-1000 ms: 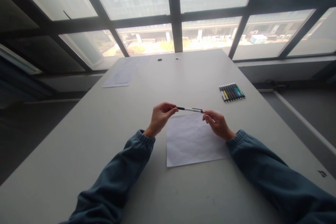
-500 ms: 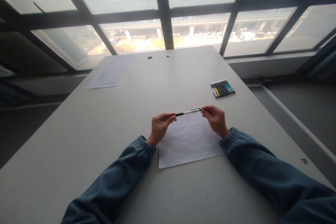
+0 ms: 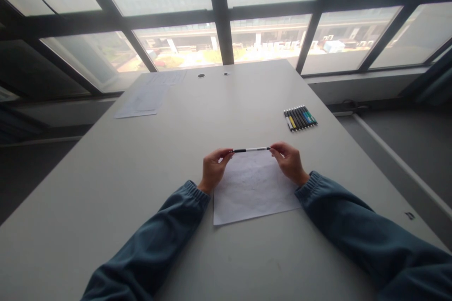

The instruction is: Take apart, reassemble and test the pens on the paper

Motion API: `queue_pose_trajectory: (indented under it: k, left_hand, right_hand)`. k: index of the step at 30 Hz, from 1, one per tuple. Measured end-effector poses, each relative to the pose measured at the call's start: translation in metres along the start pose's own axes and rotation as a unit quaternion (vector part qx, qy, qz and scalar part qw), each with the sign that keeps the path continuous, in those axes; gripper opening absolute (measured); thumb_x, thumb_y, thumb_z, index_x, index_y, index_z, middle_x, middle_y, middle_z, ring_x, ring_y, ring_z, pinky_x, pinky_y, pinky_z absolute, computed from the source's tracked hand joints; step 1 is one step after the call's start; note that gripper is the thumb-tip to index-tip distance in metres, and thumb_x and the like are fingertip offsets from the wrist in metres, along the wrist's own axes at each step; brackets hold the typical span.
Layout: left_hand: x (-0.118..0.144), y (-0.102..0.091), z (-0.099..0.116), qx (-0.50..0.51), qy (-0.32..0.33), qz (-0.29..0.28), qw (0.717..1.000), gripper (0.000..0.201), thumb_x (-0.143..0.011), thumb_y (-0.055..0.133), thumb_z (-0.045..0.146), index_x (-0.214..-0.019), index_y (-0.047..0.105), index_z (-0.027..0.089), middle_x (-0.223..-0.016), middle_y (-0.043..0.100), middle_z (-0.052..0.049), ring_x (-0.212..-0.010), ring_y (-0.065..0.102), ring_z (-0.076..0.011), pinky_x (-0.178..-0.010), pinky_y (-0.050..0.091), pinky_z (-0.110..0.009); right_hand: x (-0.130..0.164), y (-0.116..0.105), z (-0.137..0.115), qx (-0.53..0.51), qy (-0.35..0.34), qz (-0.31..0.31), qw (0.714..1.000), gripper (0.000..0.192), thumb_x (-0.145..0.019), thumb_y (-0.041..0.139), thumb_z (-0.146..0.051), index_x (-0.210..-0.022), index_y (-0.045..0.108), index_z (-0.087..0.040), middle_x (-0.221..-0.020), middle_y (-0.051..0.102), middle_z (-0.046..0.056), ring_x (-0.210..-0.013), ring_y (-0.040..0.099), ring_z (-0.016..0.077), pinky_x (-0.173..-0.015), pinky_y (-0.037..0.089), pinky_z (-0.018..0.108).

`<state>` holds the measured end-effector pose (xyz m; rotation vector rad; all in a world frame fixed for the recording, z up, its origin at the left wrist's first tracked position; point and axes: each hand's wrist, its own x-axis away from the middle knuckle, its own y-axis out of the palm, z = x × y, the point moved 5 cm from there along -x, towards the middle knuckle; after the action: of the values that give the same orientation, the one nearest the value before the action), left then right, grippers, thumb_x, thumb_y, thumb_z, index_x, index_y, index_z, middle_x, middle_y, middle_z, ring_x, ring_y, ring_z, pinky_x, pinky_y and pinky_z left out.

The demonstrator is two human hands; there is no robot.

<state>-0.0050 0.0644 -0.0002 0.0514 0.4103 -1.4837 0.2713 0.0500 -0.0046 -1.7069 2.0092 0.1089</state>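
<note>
A slim black-and-white pen point(image 3: 251, 149) is held level between my two hands, above the far edge of a white sheet of paper point(image 3: 252, 193). My left hand point(image 3: 214, 167) pinches its black end between thumb and fingers. At the other end, the fingertips of my right hand point(image 3: 288, 162) are closed on the tip. The sheet lies flat on the table under the pen and shows faint marks. Beyond my right hand, several pens point(image 3: 300, 118) lie side by side in a row, with black, white, yellow, blue and green parts.
The white table point(image 3: 116, 188) stretches toward large dark-framed windows point(image 3: 221, 33). More papers point(image 3: 144, 99) lie at its far left. Two small round fittings, one a dark hole point(image 3: 201, 75), sit near the far edge. A small dark mark point(image 3: 409, 216) is at the right edge.
The pen has turned to nearly level as its left end rose slightly with my left hand. Its clip, visible earlier on top, no longer shows. Both hands keep their hold.
</note>
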Motion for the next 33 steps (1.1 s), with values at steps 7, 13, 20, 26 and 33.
queue_pose_trajectory:
  k: [7,13,20,26,33]
  left_hand:
    - [0.000,0.000,0.010,-0.025,0.052,-0.007,0.998,0.020,-0.084,0.075,0.037,-0.094,0.078,0.020,-0.093,0.077,-0.007,-0.083,0.070,-0.0170,-0.077,0.057,-0.030]
    - [0.000,0.000,0.018,-0.027,0.070,-0.014,0.997,0.019,-0.086,0.072,0.037,-0.092,0.077,0.020,-0.091,0.074,-0.007,-0.084,0.068,-0.0171,-0.074,0.054,-0.029]
    - [0.001,-0.001,0.019,-0.035,0.073,-0.014,0.997,0.017,-0.086,0.073,0.035,-0.093,0.077,0.020,-0.091,0.073,-0.006,-0.083,0.066,-0.0157,-0.073,0.053,-0.028]
    - [0.001,0.000,0.021,-0.038,0.073,-0.014,0.997,0.020,-0.086,0.072,0.038,-0.092,0.077,0.020,-0.091,0.073,-0.007,-0.082,0.067,-0.0161,-0.071,0.053,-0.027]
    - [0.000,0.001,0.022,-0.040,0.075,-0.021,0.996,0.018,-0.087,0.072,0.036,-0.092,0.077,0.020,-0.089,0.072,-0.006,-0.079,0.065,-0.0151,-0.070,0.052,-0.026]
  right_hand:
    - [-0.001,0.000,0.002,0.003,0.001,0.002,1.000,0.022,-0.090,0.068,-0.040,-0.092,0.070,-0.019,-0.086,0.072,0.006,-0.074,0.066,0.0177,-0.072,0.056,0.033]
    - [-0.002,0.000,0.000,0.004,-0.001,0.001,1.000,0.024,-0.090,0.067,-0.043,-0.091,0.070,-0.019,-0.084,0.071,0.005,-0.073,0.066,0.0174,-0.071,0.056,0.033]
    - [-0.001,0.001,0.001,0.007,0.000,0.006,1.000,0.021,-0.090,0.067,-0.040,-0.092,0.070,-0.020,-0.084,0.071,0.004,-0.071,0.066,0.0169,-0.070,0.055,0.032]
    - [-0.001,0.000,0.000,-0.001,0.004,0.010,1.000,0.021,-0.089,0.068,-0.041,-0.091,0.070,-0.020,-0.084,0.072,0.005,-0.070,0.066,0.0169,-0.069,0.055,0.032]
    - [-0.002,0.000,0.000,-0.007,0.008,0.010,1.000,0.020,-0.089,0.068,-0.039,-0.091,0.069,-0.019,-0.082,0.071,0.004,-0.069,0.065,0.0166,-0.068,0.055,0.032]
